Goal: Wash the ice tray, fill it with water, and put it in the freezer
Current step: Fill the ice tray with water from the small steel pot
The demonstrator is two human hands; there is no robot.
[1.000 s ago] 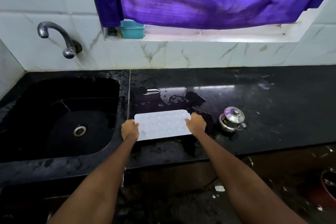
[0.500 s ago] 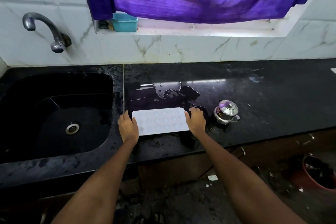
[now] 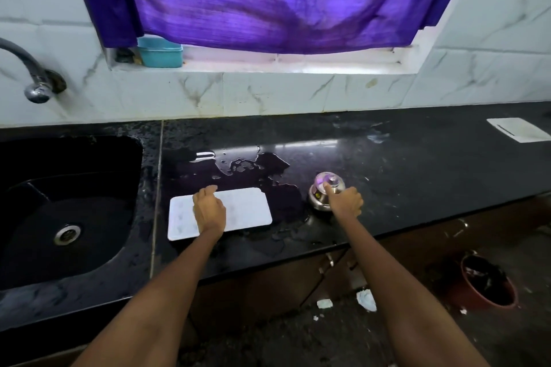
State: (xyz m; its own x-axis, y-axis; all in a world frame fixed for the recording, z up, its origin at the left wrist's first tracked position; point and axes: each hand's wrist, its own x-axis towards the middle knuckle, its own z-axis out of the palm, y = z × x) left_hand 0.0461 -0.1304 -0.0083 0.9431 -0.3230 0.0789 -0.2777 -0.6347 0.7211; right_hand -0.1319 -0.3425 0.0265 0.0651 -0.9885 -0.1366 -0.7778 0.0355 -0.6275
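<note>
i see the white ice tray (image 3: 238,211) lying flat on the wet counter (image 3: 417,176) beside the sink (image 3: 68,211). my left hand (image 3: 208,211) rests on it, fingers loosely curled; my right hand (image 3: 346,202) touches a steel lidded pot (image 3: 323,188). whether it is filled i cannot tell; freezing remains.

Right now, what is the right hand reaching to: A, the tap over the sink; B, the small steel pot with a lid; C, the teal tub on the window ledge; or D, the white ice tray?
B: the right hand is at the small steel pot on the black counter, a finger up by its lid, while the left hand is over the white ice tray.
</note>
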